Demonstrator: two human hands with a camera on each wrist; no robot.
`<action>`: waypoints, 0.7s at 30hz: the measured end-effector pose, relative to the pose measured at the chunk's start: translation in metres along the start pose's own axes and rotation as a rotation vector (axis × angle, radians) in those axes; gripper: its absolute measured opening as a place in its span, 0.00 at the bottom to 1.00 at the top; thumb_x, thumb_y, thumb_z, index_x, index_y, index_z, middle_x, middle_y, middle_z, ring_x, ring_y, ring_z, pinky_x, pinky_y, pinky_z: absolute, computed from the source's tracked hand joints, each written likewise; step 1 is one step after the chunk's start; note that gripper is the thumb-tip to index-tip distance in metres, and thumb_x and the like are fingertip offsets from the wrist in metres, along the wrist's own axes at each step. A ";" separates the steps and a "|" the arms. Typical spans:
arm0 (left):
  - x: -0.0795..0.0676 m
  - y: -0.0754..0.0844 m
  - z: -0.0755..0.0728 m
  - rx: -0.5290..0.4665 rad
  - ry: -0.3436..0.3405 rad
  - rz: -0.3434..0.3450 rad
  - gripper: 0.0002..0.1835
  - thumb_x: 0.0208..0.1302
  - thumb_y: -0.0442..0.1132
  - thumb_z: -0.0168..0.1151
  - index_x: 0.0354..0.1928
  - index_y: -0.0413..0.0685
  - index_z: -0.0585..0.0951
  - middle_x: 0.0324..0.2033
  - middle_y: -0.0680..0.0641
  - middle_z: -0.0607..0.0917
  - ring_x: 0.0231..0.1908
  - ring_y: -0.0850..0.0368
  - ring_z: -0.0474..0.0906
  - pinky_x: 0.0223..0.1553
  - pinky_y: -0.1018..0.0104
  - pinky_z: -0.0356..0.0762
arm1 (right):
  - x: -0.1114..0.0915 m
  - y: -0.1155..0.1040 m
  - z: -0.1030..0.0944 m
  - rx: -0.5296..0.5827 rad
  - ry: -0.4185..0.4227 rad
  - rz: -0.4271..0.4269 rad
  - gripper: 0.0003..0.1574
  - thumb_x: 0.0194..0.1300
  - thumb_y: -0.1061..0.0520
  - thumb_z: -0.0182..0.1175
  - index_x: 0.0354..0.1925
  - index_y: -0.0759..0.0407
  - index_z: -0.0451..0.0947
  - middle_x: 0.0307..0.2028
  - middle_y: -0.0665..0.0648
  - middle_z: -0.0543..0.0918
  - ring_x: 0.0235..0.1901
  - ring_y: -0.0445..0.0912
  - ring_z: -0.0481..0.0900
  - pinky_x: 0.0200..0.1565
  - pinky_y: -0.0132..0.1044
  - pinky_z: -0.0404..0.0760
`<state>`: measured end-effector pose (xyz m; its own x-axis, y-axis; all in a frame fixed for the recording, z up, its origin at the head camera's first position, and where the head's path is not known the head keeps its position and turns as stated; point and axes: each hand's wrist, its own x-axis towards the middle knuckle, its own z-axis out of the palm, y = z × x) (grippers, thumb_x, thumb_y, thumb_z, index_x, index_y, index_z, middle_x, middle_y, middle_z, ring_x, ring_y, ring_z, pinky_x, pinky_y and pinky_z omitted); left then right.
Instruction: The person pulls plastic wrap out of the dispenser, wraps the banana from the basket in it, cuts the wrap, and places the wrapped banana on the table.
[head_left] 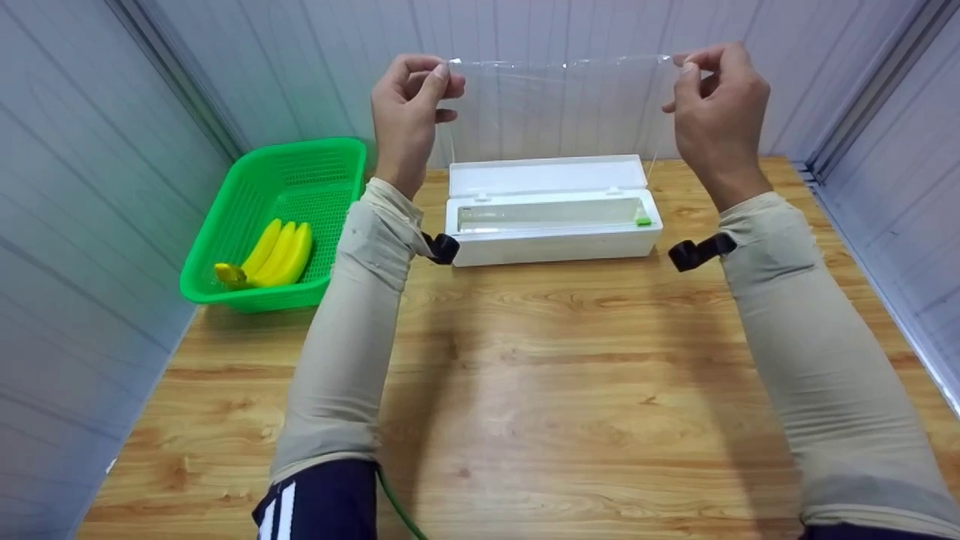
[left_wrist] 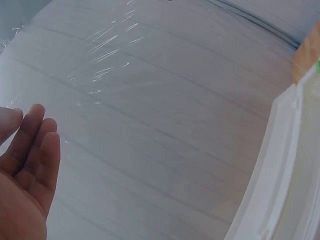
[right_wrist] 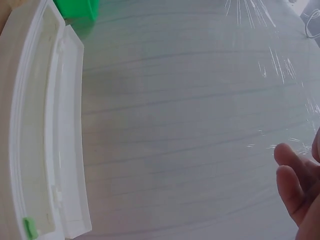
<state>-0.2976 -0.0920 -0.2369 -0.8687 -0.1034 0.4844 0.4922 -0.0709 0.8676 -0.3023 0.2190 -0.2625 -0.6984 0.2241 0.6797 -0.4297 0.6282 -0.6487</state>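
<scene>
A clear sheet of plastic wrap (head_left: 555,105) is stretched between both raised hands, its top edge running almost level. The left hand (head_left: 412,105) pinches one upper corner between thumb and forefinger. At the other corner, the right hand (head_left: 720,101) pinches the film the same way. Below the hands sits a long white wrap dispenser box (head_left: 555,247), its lid (head_left: 547,176) tipped back. The film hangs down toward this box. A small green slider (head_left: 643,221) shows at the box's right end. Shiny creases in the wrap (left_wrist: 105,52) catch light in the left wrist view.
A green plastic basket (head_left: 199,255) stands at the left, with a bunch of yellow bananas (head_left: 281,255) in it. Pale panel walls (head_left: 67,225) enclose the wooden table (head_left: 525,390). A green cable (head_left: 397,502) runs beside the left sleeve.
</scene>
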 end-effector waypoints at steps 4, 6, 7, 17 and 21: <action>0.000 0.004 -0.001 0.017 -0.004 0.012 0.03 0.74 0.31 0.56 0.41 0.41 0.79 0.37 0.41 0.86 0.43 0.49 0.81 0.43 0.59 0.80 | 0.001 -0.006 -0.002 0.017 -0.001 -0.007 0.11 0.77 0.59 0.49 0.49 0.63 0.76 0.46 0.54 0.83 0.32 0.34 0.77 0.37 0.27 0.75; -0.001 0.005 -0.002 0.032 -0.002 0.018 0.03 0.74 0.31 0.56 0.41 0.41 0.79 0.37 0.41 0.86 0.43 0.49 0.81 0.43 0.59 0.80 | 0.001 -0.008 -0.002 0.012 -0.002 -0.015 0.11 0.77 0.59 0.49 0.49 0.62 0.76 0.43 0.53 0.83 0.34 0.34 0.77 0.40 0.27 0.75; -0.001 0.006 -0.002 0.039 -0.002 0.019 0.03 0.74 0.31 0.56 0.41 0.41 0.79 0.37 0.41 0.85 0.43 0.48 0.81 0.44 0.59 0.80 | 0.001 -0.009 -0.003 0.008 -0.001 -0.020 0.11 0.77 0.59 0.50 0.48 0.62 0.77 0.42 0.52 0.82 0.34 0.34 0.77 0.41 0.26 0.75; 0.003 0.013 -0.007 0.064 0.003 0.031 0.03 0.74 0.32 0.55 0.42 0.42 0.79 0.37 0.42 0.85 0.43 0.49 0.80 0.44 0.60 0.79 | 0.011 -0.003 -0.007 -0.021 -0.014 -0.089 0.13 0.74 0.57 0.54 0.48 0.62 0.82 0.36 0.45 0.80 0.36 0.34 0.76 0.39 0.26 0.72; 0.004 0.014 -0.007 0.059 0.000 0.037 0.03 0.74 0.31 0.56 0.41 0.41 0.79 0.37 0.42 0.85 0.43 0.48 0.81 0.42 0.60 0.79 | 0.013 -0.003 -0.007 -0.058 -0.031 -0.143 0.15 0.71 0.60 0.54 0.49 0.63 0.84 0.38 0.53 0.81 0.38 0.36 0.75 0.42 0.24 0.74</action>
<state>-0.2934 -0.1005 -0.2237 -0.8500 -0.1050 0.5162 0.5198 -0.0083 0.8542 -0.3066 0.2257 -0.2492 -0.6502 0.1065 0.7522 -0.4932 0.6940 -0.5246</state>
